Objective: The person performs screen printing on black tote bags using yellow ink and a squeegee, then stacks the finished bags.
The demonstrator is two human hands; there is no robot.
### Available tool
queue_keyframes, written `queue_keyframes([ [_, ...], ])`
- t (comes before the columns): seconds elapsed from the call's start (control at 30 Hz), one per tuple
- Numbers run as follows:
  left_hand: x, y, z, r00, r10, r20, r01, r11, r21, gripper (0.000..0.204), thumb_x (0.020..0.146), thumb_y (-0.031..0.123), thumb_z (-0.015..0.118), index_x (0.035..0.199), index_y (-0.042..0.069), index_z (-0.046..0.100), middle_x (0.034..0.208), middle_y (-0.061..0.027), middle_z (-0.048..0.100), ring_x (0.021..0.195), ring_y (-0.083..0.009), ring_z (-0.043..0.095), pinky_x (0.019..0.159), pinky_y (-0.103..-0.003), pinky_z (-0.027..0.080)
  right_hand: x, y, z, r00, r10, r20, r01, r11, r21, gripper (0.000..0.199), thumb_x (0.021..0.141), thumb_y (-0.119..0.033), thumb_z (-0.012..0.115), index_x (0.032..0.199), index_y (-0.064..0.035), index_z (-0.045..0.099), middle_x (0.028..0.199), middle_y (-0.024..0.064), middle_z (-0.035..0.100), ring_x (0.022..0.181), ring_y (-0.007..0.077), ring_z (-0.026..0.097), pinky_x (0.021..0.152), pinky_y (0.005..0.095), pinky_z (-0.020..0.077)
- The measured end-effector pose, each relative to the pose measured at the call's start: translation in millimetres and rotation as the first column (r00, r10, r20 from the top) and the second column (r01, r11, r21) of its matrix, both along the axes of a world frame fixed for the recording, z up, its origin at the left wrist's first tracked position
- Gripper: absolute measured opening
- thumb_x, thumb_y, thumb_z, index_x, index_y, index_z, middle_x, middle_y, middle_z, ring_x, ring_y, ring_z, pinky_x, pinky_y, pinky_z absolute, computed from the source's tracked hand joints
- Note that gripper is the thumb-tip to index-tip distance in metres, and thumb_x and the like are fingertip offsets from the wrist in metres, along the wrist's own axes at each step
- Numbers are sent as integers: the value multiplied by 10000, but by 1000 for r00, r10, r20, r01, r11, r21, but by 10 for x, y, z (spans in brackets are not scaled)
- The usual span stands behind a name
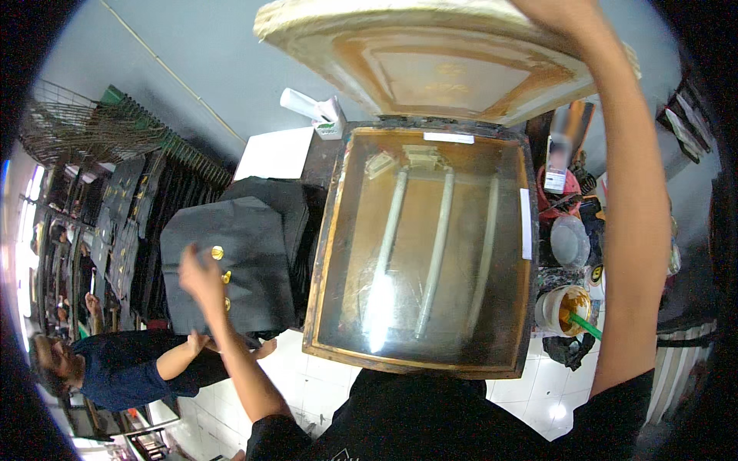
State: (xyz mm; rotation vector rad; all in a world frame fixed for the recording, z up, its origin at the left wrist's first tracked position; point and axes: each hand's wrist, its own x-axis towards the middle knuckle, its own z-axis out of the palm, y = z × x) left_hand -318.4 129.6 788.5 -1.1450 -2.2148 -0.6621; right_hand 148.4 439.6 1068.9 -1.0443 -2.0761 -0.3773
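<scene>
My right hand reaches up to the picture's top edge and holds the raised wooden printing screen, which tilts above the table. Most of that hand is cut off by the edge. Below it lies a glass-topped light box in a stained wooden frame, with three long tubes showing under the glass. My left hand is out to the left at the near edge of a black fabric piece bearing small gold prints. Whether it grips the fabric is unclear.
Another person in a dark blue shirt sits low at the left, one hand by the fabric. Racks of black pieces fill the left. A white sheet lies behind the fabric. A tub of ochre ink with a green stick stands right.
</scene>
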Motion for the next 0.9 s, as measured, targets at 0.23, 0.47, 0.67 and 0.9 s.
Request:
queue_keyframes([
  [0.23, 656, 1266, -914, 961, -211, 179, 269, 865, -423, 445, 862, 397, 761, 1042, 4, 655, 1068, -198, 700, 1117, -395, 618, 921, -506, 469, 4, 63, 84, 993, 106, -52, -107, 994, -16, 328, 805, -200, 748, 1006, 48, 673, 956, 270, 701, 895, 382, 675, 809, 433, 506],
  [0.47, 340, 1284, -1016, 919, -218, 328, 337, 867, -367, 544, 876, 441, 727, 1132, -27, 619, 1077, -229, 688, 1065, -430, 643, 952, -491, 476, 15, 181, 53, 997, 43, -71, -45, 999, -23, 304, 798, -171, 747, 982, 58, 670, 924, 263, 703, 854, 341, 671, 786, 416, 503],
  [0.67, 331, 922, -820, 990, -70, 118, 128, 788, -603, 412, 928, 388, 637, 1036, -8, 665, 1022, -252, 711, 962, -415, 706, 835, -506, 561, 35, 133, 87, 996, 55, -76, -58, 998, -30, 298, 794, -167, 749, 966, 64, 671, 908, 264, 697, 818, 330, 654, 767, 414, 499],
  [0.9, 837, 707, 294, 947, -237, 219, 319, 590, -741, 498, 933, 417, 600, 803, -46, 733, 829, -312, 700, 806, -457, 717, 785, -526, 573, 74, 5, 47, 994, 89, -70, -93, 994, -59, 317, 797, -202, 754, 969, 57, 696, 909, 273, 706, 844, 358, 675, 777, 426, 506],
])
